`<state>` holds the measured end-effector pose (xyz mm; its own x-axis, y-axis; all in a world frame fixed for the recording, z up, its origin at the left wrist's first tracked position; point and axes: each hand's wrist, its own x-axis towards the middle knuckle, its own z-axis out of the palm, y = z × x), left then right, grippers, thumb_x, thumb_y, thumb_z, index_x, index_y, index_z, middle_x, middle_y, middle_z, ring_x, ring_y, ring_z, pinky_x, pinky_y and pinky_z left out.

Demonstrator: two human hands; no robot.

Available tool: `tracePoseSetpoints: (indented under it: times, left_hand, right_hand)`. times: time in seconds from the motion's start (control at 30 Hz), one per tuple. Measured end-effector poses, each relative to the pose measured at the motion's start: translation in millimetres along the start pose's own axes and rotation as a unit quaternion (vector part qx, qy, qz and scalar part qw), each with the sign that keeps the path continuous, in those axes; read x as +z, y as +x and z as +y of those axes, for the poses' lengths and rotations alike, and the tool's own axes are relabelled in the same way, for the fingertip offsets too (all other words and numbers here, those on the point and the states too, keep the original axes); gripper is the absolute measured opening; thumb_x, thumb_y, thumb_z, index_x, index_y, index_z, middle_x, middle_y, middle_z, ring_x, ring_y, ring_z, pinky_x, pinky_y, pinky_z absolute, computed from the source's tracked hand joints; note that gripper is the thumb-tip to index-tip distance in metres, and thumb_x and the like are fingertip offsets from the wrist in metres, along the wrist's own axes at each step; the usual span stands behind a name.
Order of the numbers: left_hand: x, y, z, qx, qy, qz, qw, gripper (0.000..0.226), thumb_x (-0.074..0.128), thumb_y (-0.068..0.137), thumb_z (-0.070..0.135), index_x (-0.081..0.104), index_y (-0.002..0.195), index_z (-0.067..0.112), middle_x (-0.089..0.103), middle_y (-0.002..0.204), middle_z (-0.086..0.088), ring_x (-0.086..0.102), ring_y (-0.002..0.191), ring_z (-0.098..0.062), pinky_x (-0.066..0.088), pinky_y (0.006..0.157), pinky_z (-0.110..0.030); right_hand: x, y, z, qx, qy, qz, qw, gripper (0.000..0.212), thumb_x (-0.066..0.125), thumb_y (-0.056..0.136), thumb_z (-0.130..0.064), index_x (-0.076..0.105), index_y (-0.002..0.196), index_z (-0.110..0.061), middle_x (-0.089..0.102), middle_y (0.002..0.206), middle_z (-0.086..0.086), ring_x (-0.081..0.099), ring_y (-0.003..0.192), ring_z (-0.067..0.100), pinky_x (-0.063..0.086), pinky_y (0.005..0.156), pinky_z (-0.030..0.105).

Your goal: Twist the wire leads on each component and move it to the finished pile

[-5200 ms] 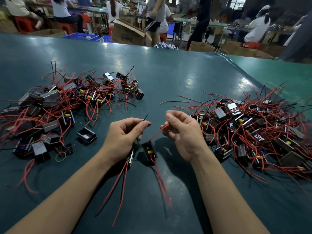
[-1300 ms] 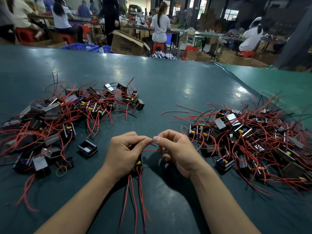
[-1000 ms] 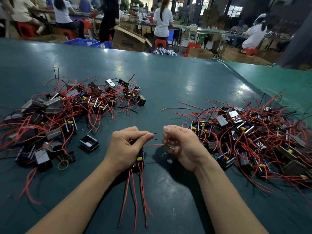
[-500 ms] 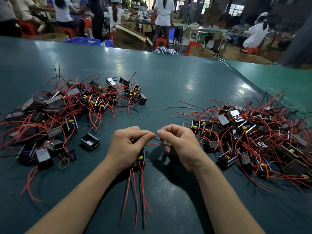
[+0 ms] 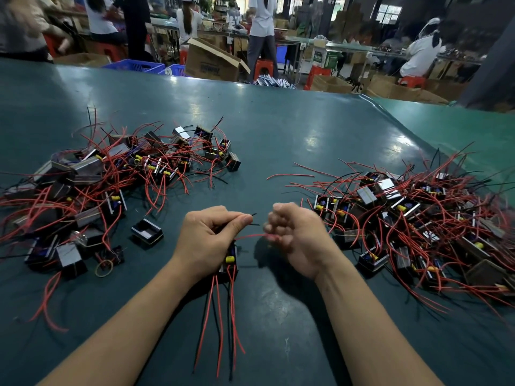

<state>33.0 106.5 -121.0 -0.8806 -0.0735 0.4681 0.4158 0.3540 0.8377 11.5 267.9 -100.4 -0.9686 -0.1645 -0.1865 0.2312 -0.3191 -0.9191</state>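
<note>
Head view: left hand (image 5: 207, 240) grips a black component (image 5: 230, 260) just above the tabletop (image 5: 278, 140), pinching its black lead; right hand (image 5: 299, 238), blurred, pinches the red lead (image 5: 249, 236) between two piles.

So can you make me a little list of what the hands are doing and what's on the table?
left hand: grips a small black component and pinches a thin black lead
right hand: blurred, fingers curled round a red lead
hanging wires: red and black, trailing from the component toward the person
left pile: components with red wires
right pile: more of the same
table: dark green
rubber band: beside the left pile
</note>
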Motion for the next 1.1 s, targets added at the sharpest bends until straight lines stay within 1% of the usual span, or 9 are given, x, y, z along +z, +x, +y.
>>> tracePoseSetpoints:
  times: [0.07, 0.13, 0.23, 0.43, 0.6, 0.73, 0.8, 1.0, 1.1]
  left_hand:
    - [0, 0, 1, -0.025, -0.033, 0.016, 0.999, 0.005, 0.075, 0.082, 0.010, 0.078, 0.080, 0.007, 0.063, 0.062, -0.016, 0.052, 0.058, -0.013, 0.039, 0.057, -0.024]
    - [1, 1, 1, -0.050, -0.065, 0.027, 0.996, 0.006, 0.074, 0.081, 0.012, 0.078, 0.081, 0.008, 0.072, 0.070, -0.006, 0.062, 0.065, -0.010, 0.046, 0.062, -0.021]
    - [1, 1, 0, -0.059, -0.087, 0.038, 0.994, 0.009, 0.073, 0.079, 0.021, 0.078, 0.083, 0.014, 0.076, 0.078, 0.005, 0.068, 0.073, -0.005, 0.049, 0.069, -0.015]
    - [0, 1, 2, -0.052, -0.090, 0.049, 0.993, 0.010, 0.071, 0.077, 0.030, 0.076, 0.081, 0.022, 0.075, 0.079, 0.010, 0.069, 0.075, -0.006, 0.052, 0.071, -0.016]
    - [1, -1, 4, -0.043, -0.094, 0.031, 0.994, 0.014, 0.068, 0.080, 0.032, 0.076, 0.084, 0.023, 0.072, 0.071, 0.003, 0.065, 0.064, -0.008, 0.049, 0.062, -0.017]
    - [2, 0, 2, -0.009, -0.044, 0.018, 0.999, 0.006, 0.071, 0.085, 0.016, 0.077, 0.085, 0.019, 0.074, 0.079, 0.005, 0.067, 0.075, -0.013, 0.049, 0.066, -0.024]
    - [2, 0, 1, -0.004, -0.036, 0.006, 0.999, 0.007, 0.073, 0.084, 0.013, 0.078, 0.084, 0.019, 0.074, 0.077, 0.006, 0.066, 0.072, -0.009, 0.048, 0.066, -0.021]
    - [2, 2, 1, 0.018, -0.036, -0.005, 0.999, 0.006, 0.073, 0.083, 0.008, 0.078, 0.085, 0.009, 0.071, 0.075, 0.000, 0.065, 0.069, -0.013, 0.049, 0.066, -0.023]
    - [2, 1, 0, 0.007, -0.044, -0.007, 0.999, 0.006, 0.073, 0.083, 0.009, 0.078, 0.085, 0.010, 0.072, 0.075, 0.002, 0.066, 0.071, -0.015, 0.050, 0.068, -0.024]
  right_hand:
    - [-6, 1, -4, -0.031, 0.019, 0.027, 0.999, 0.019, 0.056, 0.093, -0.005, 0.055, 0.075, -0.012, 0.053, 0.061, 0.000, 0.052, 0.052, 0.012, 0.046, 0.046, 0.020]
    - [-9, -1, -3, -0.036, 0.010, 0.007, 0.999, 0.007, 0.063, 0.089, -0.004, 0.058, 0.088, -0.009, 0.058, 0.072, 0.003, 0.054, 0.056, 0.013, 0.050, 0.050, 0.021]
    - [-8, -3, 2, 0.003, -0.055, -0.030, 0.998, 0.021, 0.070, 0.084, -0.011, 0.062, 0.103, -0.005, 0.064, 0.081, 0.004, 0.057, 0.059, 0.012, 0.047, 0.053, 0.020]
    - [-10, -5, 2, 0.010, -0.093, -0.043, 0.995, 0.003, 0.068, 0.087, -0.009, 0.068, 0.085, -0.007, 0.066, 0.069, 0.002, 0.057, 0.053, 0.008, 0.044, 0.049, 0.017]
    - [-7, -5, -1, -0.034, -0.086, -0.010, 0.996, 0.008, 0.068, 0.087, -0.009, 0.067, 0.080, -0.012, 0.068, 0.066, 0.000, 0.059, 0.055, 0.009, 0.045, 0.047, 0.018]
    - [-5, -6, 0, -0.074, -0.115, -0.011, 0.991, 0.014, 0.067, 0.088, -0.008, 0.067, 0.076, -0.015, 0.068, 0.065, -0.001, 0.060, 0.058, 0.010, 0.044, 0.047, 0.018]
    - [-4, -5, 2, -0.083, -0.126, -0.016, 0.988, 0.015, 0.067, 0.088, -0.007, 0.067, 0.076, -0.014, 0.068, 0.065, -0.001, 0.059, 0.060, 0.011, 0.043, 0.047, 0.018]
    - [1, -6, 7, -0.158, -0.192, 0.012, 0.968, 0.013, 0.067, 0.089, -0.008, 0.066, 0.078, -0.017, 0.068, 0.069, -0.002, 0.061, 0.068, 0.012, 0.048, 0.055, 0.022]
    - [3, -7, 9, -0.216, -0.248, 0.043, 0.943, 0.015, 0.067, 0.087, -0.008, 0.065, 0.077, -0.019, 0.066, 0.073, -0.001, 0.060, 0.071, 0.013, 0.053, 0.066, 0.035]
